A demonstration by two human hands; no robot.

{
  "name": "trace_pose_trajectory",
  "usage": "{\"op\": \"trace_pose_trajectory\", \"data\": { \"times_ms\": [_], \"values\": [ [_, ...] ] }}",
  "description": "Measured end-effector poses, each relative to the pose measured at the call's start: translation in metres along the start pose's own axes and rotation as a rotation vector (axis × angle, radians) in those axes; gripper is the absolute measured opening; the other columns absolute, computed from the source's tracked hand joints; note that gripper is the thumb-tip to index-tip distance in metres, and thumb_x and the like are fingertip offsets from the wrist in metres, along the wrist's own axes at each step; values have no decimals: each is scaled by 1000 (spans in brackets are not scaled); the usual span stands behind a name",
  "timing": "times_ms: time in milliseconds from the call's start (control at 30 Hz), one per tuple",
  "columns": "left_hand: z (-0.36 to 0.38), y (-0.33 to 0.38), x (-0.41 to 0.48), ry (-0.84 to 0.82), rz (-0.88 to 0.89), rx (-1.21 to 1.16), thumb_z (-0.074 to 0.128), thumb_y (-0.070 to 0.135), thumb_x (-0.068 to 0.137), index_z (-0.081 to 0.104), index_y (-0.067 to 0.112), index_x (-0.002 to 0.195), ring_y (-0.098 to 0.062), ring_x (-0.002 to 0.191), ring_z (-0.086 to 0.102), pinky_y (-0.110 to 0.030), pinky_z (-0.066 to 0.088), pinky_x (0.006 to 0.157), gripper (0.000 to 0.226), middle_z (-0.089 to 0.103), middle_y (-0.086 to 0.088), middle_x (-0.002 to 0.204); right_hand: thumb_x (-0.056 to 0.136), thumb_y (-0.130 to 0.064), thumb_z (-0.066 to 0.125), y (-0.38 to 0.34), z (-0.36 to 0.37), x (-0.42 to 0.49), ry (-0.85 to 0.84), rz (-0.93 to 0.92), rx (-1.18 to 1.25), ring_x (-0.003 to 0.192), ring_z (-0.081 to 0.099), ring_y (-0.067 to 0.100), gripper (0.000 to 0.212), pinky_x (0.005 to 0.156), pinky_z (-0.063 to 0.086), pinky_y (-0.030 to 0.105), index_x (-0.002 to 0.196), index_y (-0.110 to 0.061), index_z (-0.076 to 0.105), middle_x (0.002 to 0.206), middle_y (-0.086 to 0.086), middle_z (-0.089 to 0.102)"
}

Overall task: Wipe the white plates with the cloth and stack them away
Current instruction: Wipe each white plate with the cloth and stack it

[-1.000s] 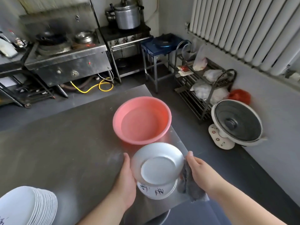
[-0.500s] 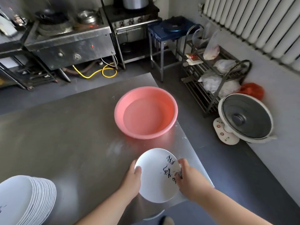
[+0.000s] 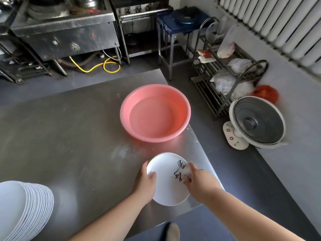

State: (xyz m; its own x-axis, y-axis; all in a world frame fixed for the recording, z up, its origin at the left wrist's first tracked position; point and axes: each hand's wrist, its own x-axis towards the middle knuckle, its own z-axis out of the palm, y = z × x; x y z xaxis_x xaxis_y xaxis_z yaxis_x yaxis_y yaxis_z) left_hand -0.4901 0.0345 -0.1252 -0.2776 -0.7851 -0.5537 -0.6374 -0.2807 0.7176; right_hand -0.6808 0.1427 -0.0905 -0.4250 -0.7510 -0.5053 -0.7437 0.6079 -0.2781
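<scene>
**Wiping step, head view.** The white plate (image 3: pixel 165 186) is held over the near right corner of the steel table (image 3: pixel 69 136). Its upper face is turned toward the camera and bears black brush characters. The left hand (image 3: pixel 145 183) grips the plate's left rim, thumb on the face and fingers passing beneath. The right hand (image 3: pixel 198 183) lies on the right part of the face with its fingers bunched downward over the characters. Whether those fingers are closed on anything cannot be told.

The step in hand is judged to be the wiping of this plate's face. The next move would call for a steady hold at the rim while the wipe crosses the rest of the face. The plate would then be carried along the near edge to the stack of white plates (image 3: pixel 22 209) at the near left corner, and set down level so that the leaning stack does not slip.

A pink basin (image 3: pixel 184 122) stands just beyond the plate, at the table's right edge. A fan (image 3: pixel 257 122) and a wire rack (image 3: pixel 217 94) are on the floor to the right.

**Not resolved:**
- The cloth is hidden under the right hand.
- A doubled line at the plate's far rim may be a second plate underneath.
- The stack is cut off by the frame.
- Whether the basin holds water is unclear.
</scene>
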Motion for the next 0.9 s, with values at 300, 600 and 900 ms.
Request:
{"op": "trace_pose_trajectory", "data": {
  "times_ms": [300,600,900],
  "values": [
    [-54,12,1,-184,56,268,53,42,102,13,37,166,-22,133,52,-29,48,95,76,34,3,167,101,-48,39,-7,-23,-13,21,50,-88,90,66,20,54,67,56,33,153,-39,28,101,-12,67],
    [-235,-9,-49,129,123,423,50,59,98,48,39,150,-15,121,61,-29,49,100,55,59,13,144,98,-62,47,-165,-38,-20,109,-291,-135,106,66,18,69,76,49,30,158,-30,31,103,-14,72],
    [-436,-143,-123,662,-128,219,56,41,100,64,31,117,-17,84,68,-32,57,74,22,64,16,95,96,-71,47,-394,18,-49,-39,-624,-146,43,55,-4,65,44,40,19,144,-28,41,54,-19,62]
  ]
}}
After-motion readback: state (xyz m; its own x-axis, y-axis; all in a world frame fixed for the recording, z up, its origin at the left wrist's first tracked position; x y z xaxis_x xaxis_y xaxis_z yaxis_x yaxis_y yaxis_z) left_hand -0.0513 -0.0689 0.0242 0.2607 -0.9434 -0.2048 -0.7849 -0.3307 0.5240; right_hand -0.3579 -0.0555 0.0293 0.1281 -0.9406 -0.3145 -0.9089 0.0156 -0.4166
